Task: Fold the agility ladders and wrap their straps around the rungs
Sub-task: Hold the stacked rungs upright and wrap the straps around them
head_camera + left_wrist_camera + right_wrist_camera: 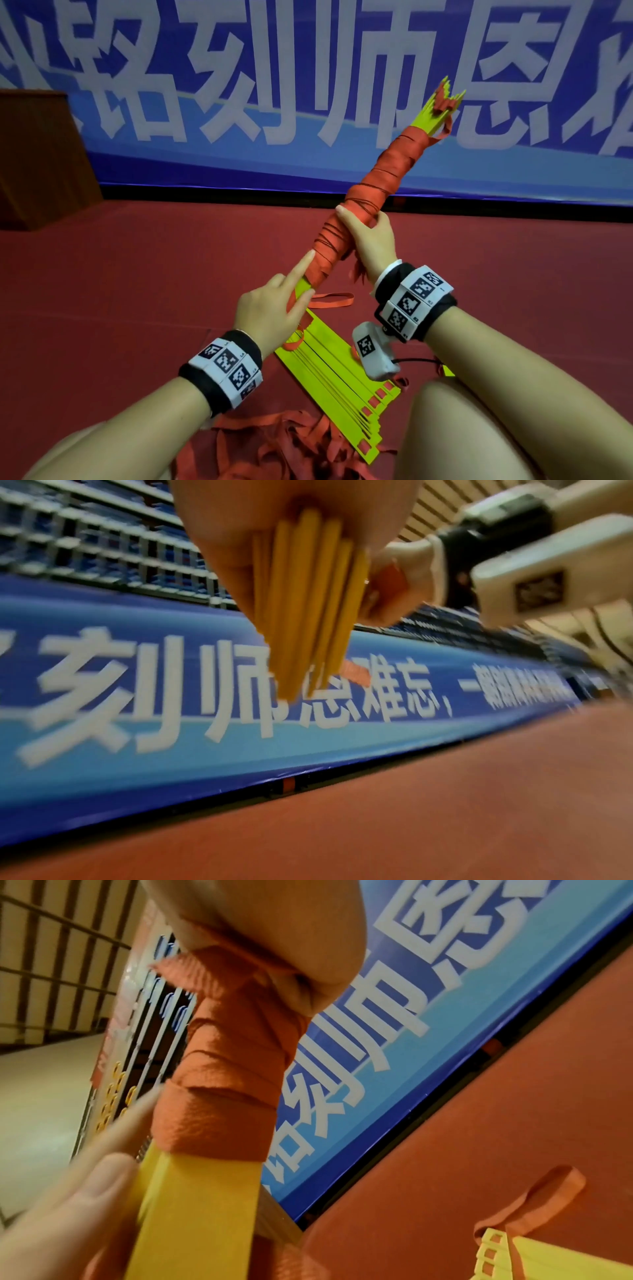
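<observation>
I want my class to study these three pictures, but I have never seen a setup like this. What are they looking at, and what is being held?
No machine: a person wears cameras on head and wrists. The head view shows the right hand gripping a bundle of yellow rungs wrapped in red strap. The left hand holds its lower end, forefinger stretched along the wrapping. A second folded ladder and loose straps lie on the red floor. Each wrist view looks along its own hand at the bundle.

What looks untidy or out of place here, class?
The bundle in the right hand is wrapped unevenly, rung ends splayed at its top. On the floor, a second ladder lies unwrapped, its straps in a loose tangle.
</observation>
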A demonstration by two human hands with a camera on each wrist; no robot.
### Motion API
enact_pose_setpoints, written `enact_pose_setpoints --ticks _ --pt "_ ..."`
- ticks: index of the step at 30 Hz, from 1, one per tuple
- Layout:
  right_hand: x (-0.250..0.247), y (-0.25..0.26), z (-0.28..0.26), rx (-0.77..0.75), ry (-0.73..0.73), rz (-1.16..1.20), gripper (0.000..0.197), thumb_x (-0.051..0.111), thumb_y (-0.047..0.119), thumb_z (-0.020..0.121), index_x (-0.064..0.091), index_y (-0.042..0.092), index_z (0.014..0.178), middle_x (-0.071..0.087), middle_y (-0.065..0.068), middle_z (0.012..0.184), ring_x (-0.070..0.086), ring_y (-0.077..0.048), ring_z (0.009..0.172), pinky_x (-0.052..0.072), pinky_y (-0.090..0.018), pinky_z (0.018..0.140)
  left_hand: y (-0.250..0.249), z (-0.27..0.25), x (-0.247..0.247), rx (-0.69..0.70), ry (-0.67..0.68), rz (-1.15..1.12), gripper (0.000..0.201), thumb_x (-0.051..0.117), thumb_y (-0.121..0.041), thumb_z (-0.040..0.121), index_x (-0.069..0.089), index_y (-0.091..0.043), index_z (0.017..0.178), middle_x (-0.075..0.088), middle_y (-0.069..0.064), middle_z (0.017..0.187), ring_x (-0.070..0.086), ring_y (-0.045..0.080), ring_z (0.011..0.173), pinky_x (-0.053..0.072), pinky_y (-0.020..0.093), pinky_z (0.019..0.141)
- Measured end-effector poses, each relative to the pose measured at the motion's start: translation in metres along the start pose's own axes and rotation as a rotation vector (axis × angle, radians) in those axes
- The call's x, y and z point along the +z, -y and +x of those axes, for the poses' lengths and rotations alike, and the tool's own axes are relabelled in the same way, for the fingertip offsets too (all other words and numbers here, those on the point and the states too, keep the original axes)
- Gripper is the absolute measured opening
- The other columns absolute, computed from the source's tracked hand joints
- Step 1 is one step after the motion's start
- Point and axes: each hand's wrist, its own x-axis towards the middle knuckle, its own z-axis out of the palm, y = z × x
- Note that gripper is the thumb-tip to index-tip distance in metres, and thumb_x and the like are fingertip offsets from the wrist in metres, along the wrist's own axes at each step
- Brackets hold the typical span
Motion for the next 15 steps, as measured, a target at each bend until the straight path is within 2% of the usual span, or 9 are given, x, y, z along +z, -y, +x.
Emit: enact_pose_setpoints --ticks 2,3,5,6,8,9,10,13,15 --pt "-0.005 0.002 0.000 -0.008 0.006 0.067 0.049 0.078 0.031 0.075 0.060 0.008 0.115 0.069 -0.003 0.093 0.065 -0.013 0.070 0.051 -0.027 0.058 0.002 0.006 -0.001 -0.168 0.100 -0.288 0.065 0.049 -0.051 0.088 0.021 -0.051 0.147 0.063 -0.005 0.089 0.065 0.024 0.079 0.046 0.035 0.065" --pt "-0.006 0.003 0.000 -0.013 0.017 0.103 0.047 0.077 0.028 0.077 0.060 0.006 0.115 0.067 -0.004 0.091 0.063 -0.012 0.070 0.049 -0.025 0.057 0.004 0.009 0.001 -0.256 0.148 -0.484 0.065 0.054 -0.053 0.083 0.026 -0.053 0.143 0.062 -0.009 0.093 0.063 0.018 0.089 0.047 0.034 0.076" --pt "-0.010 0.006 0.001 -0.016 0.049 0.161 0.045 0.076 0.027 0.075 0.062 0.008 0.113 0.067 -0.002 0.091 0.063 -0.014 0.077 0.049 -0.026 0.064 0.006 0.014 0.004 -0.353 0.231 -0.830 0.062 0.061 -0.055 0.074 0.041 -0.050 0.132 0.063 -0.016 0.106 0.060 0.007 0.104 0.048 0.028 0.093" --pt "-0.012 0.008 0.001 -0.015 0.068 0.171 0.044 0.075 0.029 0.073 0.062 0.011 0.110 0.067 -0.001 0.090 0.063 -0.016 0.079 0.049 -0.027 0.067 0.008 0.017 0.005 -0.369 0.276 -0.947 0.059 0.066 -0.049 0.074 0.047 -0.044 0.129 0.064 -0.018 0.109 0.060 0.004 0.104 0.050 0.024 0.093" --pt "-0.015 0.011 0.001 -0.015 0.118 0.172 0.037 0.071 0.032 0.072 0.062 0.017 0.104 0.066 0.001 0.086 0.061 -0.018 0.079 0.047 -0.031 0.068 0.012 0.022 0.006 -0.393 0.403 -1.104 0.058 0.072 -0.029 0.080 0.049 -0.034 0.133 0.068 -0.013 0.104 0.065 0.007 0.090 0.054 0.021 0.076" --pt "-0.017 0.013 0.001 -0.018 0.141 0.159 0.034 0.070 0.033 0.072 0.062 0.019 0.102 0.066 0.002 0.084 0.059 -0.019 0.078 0.045 -0.032 0.068 0.013 0.023 0.005 -0.397 0.464 -1.153 0.061 0.071 -0.025 0.080 0.047 -0.033 0.135 0.070 -0.007 0.099 0.067 0.008 0.083 0.055 0.022 0.069" --pt "-0.018 0.016 0.000 -0.025 0.159 0.137 0.031 0.069 0.034 0.073 0.061 0.020 0.100 0.065 0.003 0.081 0.058 -0.018 0.075 0.044 -0.031 0.066 0.014 0.024 0.005 -0.393 0.481 -1.172 0.062 0.071 -0.022 0.080 0.045 -0.035 0.135 0.070 -0.005 0.097 0.067 0.006 0.079 0.054 0.022 0.068" --pt "-0.021 0.019 0.000 -0.061 0.201 0.086 0.023 0.067 0.032 0.079 0.058 0.018 0.096 0.059 0.007 0.067 0.050 -0.011 0.055 0.039 -0.021 0.048 0.013 0.022 0.006 -0.348 0.349 -1.081 0.064 0.073 -0.008 0.084 0.043 -0.043 0.127 0.063 -0.015 0.116 0.061 -0.013 0.096 0.046 0.012 0.090" --pt "-0.022 0.020 0.002 -0.041 0.225 0.057 0.016 0.064 0.025 0.089 0.059 0.015 0.100 0.060 0.004 0.070 0.052 -0.011 0.054 0.043 -0.023 0.048 0.008 0.019 0.006 -0.346 0.255 -0.984 0.069 0.076 -0.023 0.078 0.043 -0.050 0.132 0.064 -0.021 0.116 0.061 -0.009 0.104 0.045 0.015 0.094"
